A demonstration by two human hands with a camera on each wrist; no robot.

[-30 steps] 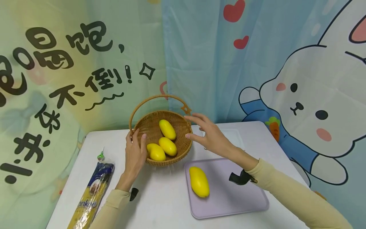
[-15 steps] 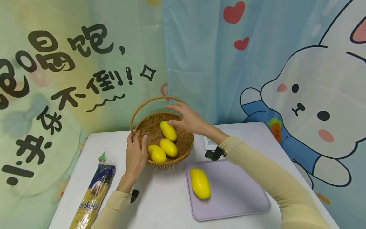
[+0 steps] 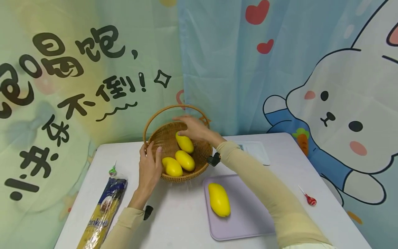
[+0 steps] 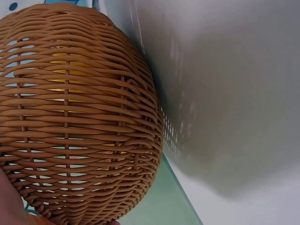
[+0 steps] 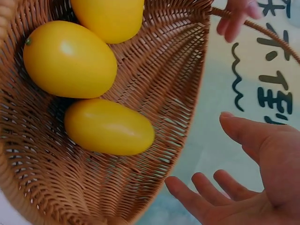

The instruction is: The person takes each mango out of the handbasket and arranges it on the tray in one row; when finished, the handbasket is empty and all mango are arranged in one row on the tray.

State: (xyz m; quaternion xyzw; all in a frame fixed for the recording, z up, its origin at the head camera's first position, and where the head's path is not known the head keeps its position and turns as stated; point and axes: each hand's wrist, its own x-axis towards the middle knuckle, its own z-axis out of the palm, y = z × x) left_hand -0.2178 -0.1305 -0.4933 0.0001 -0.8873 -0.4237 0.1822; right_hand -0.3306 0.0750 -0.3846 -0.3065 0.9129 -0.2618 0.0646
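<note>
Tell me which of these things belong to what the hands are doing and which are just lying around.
In the job:
wicker basket
three yellow fruits inside it
left hand, at its rim
right hand, holding nothing
probably the lilac tray and its single yellow fruit

Apparently just lying about:
long yellow packet
green lollipop
red lollipop
flat white thing, partly hidden

The basket (image 4: 89, 117) is rough wicker — the yellow fruits (image 5: 70, 59) glossy.

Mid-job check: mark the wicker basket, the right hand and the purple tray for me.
Wicker basket (image 5: 171, 79): right wrist view, bare inner wall.
Right hand (image 3: 195, 128): head view, back of the hand.
Purple tray (image 3: 245, 216): head view, bare flat surface.
</note>
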